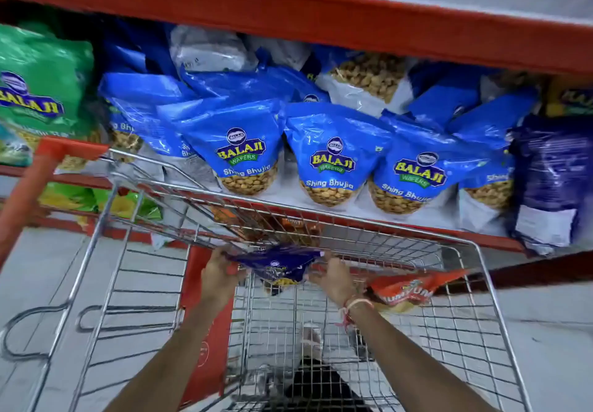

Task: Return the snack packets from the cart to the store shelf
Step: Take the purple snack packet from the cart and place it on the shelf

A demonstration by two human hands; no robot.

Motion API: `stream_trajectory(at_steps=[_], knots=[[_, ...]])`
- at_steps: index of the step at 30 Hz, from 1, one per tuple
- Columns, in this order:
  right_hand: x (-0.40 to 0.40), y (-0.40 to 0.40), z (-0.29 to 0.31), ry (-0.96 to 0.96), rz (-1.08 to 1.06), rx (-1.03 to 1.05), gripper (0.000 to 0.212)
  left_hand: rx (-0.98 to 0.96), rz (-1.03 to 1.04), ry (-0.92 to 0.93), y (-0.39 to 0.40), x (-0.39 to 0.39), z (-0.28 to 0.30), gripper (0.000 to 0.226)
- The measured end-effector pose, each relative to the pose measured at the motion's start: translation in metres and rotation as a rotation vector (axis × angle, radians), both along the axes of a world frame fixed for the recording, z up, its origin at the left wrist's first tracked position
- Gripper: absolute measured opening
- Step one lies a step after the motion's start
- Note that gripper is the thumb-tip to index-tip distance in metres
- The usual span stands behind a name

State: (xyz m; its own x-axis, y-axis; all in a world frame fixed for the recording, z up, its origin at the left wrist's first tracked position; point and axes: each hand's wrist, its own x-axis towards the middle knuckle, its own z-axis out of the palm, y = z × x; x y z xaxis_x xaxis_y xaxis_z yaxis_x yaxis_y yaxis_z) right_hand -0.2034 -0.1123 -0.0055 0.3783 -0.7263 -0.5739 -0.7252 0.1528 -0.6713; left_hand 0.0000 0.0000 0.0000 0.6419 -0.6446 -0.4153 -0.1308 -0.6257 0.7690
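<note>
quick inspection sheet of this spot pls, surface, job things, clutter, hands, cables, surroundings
surface: wire cart basket, parked against the shelf
job's things: dark blue packet held over the basket; orange packet lying in the cart at the right
clutter: nothing seen in the basket besides the packets
grippers: left hand and right hand each grip one end of the dark blue packet
cables: nothing seen
surroundings: shelf full of light blue Shing Bhujia packets, green packets at the left, a dark blue packet at the right; red shelf edge above
</note>
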Motion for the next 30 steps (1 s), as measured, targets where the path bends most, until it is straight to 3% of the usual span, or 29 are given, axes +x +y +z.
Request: stream_trajectory(at_steps=[4,9,14,18,22,25,28,30], knots=[[0.010,-0.006,-0.020,0.105,0.018,0.040,0.030,0.244,-0.002,-0.036,-0.016,-0.003,-0.017,0.015],[0.016,-0.007,-0.038,0.141,-0.085,0.025,0.023,0.340,0.096,-0.038,-0.022,-0.006,-0.029,0.022],[0.018,-0.008,-0.029,0.093,-0.108,-0.075,0.020,0.363,0.105,-0.161,-0.024,-0.006,-0.022,0.021],[0.009,0.002,-0.006,-0.047,-0.124,-0.143,0.018,0.213,0.110,-0.253,-0.016,-0.011,-0.001,0.020],[0.000,0.019,0.026,-0.170,-0.146,-0.182,0.014,-0.012,0.187,-0.200,-0.007,-0.025,0.030,0.015],[-0.002,0.028,0.049,-0.229,-0.194,-0.290,0.029,-0.161,0.254,-0.116,-0.006,-0.030,0.057,0.013],[-0.005,0.028,0.075,-0.289,-0.223,-0.349,0.011,-0.323,0.244,-0.093,-0.008,-0.029,0.084,0.016],[-0.006,0.027,0.099,-0.337,-0.233,-0.375,0.015,-0.439,0.233,-0.072,-0.010,-0.031,0.110,0.018]])
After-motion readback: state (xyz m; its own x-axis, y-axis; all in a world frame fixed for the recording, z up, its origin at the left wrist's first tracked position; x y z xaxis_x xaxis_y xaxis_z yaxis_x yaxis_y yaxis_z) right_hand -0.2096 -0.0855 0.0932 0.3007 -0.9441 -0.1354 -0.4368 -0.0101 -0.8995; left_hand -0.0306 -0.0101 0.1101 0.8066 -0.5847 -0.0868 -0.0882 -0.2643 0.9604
